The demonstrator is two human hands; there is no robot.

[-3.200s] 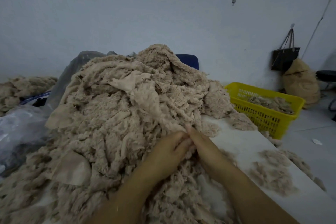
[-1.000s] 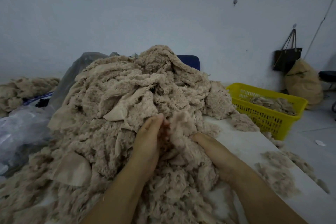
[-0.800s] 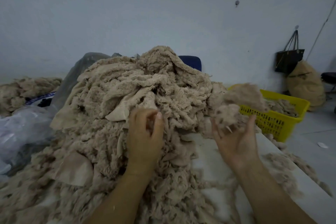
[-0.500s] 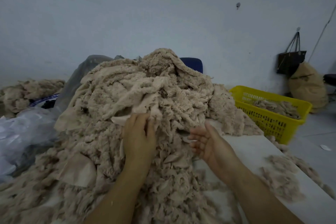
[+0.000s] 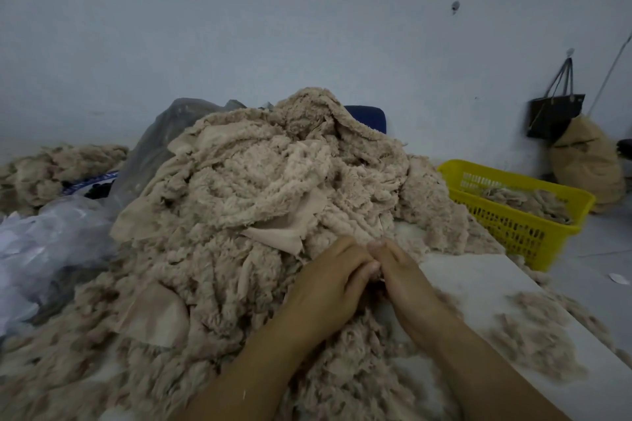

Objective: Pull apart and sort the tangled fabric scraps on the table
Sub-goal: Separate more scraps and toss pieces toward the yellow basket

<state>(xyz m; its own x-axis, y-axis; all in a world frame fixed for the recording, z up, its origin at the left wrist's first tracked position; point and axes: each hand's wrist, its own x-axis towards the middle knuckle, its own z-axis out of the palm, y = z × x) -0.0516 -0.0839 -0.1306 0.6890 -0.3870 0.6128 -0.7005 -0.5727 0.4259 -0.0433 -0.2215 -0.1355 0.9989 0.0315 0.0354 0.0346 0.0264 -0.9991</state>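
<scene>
Teasing the pile (image 5: 260, 188) apart, lower centre.
I am pinching its near edge with left hand (image 5: 328, 280) and right hand (image 5: 405, 284), fingers curled; aiming for short sideways pulls.

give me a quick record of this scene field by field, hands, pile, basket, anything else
pile: big tangled heap of beige fabric scraps, covering most of the table
left hand: at the heap's near edge, fingers curled toward the right hand
right hand: beside it, fingertips meeting the left's
grip: hidden between the hands, cannot tell
yellow basket: right of the heap, some scraps inside
loose fluff: thin patch right of the arms
plastic bag: left of the heap
</scene>
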